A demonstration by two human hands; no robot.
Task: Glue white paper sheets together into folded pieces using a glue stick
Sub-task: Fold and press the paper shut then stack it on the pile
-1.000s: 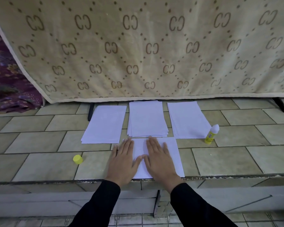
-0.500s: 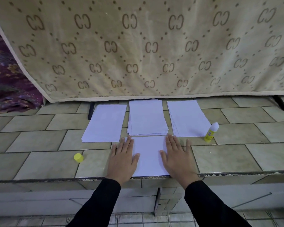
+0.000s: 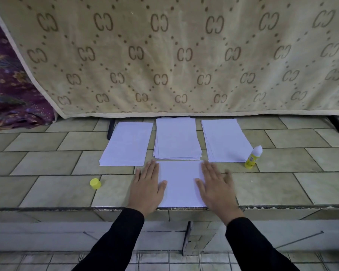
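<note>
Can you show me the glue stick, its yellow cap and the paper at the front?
glue stick (image 3: pixel 251 160), head view, on its yellow body.
yellow cap (image 3: pixel 95 183), head view, on its side.
front paper sheet (image 3: pixel 181 182), head view, on its bare middle.

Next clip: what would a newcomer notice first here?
The left hand and right hand press flat on the side edges of a white sheet at the front edge of the tiled ledge. Behind it lie three paper stacks in a row; an uncapped glue stick stands to their right, its yellow cap left of the hands.
</note>
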